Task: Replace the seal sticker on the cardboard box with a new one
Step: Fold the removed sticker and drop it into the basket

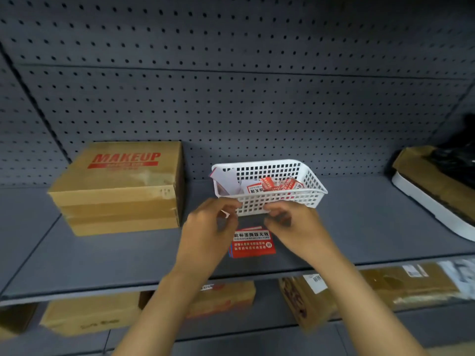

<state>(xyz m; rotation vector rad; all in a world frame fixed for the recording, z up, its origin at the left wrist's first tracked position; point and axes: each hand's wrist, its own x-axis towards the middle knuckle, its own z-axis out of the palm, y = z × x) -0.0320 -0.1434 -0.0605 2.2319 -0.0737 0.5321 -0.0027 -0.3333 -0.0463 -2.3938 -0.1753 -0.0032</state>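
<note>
The cardboard box [117, 188], printed MAKEUP in red, is sitting closed on the grey shelf [77, 255], and no seal sticker is showing on the faces that are turned this way. To the right of the box, a stack of red seal stickers [252, 243] is lying flat on the shelf, and just above that stack the left hand [205, 227] and the right hand [293, 222] are working close together, fingers curled inward as though pinching something small between them; whether they are gripping a sticker or its backing is not something I can tell, since the blur is hiding whatever is there. The likely trouble from here is the adhesive: a freshly peeled sticker could be folding onto itself or clinging to a fingertip, and a crooked carry across to the box would be leaving it wrinkled or off the flap seam. Further right of the box, behind the hands, a white plastic basket [270, 186] is holding torn red scraps and white backing paper, close enough for a sleeve or wrist to be knocking it. Behind the box a grey pegboard wall [231, 86] is rising, and below the box's shelf more cartons [90, 314] are crowding a lower tier.
</note>
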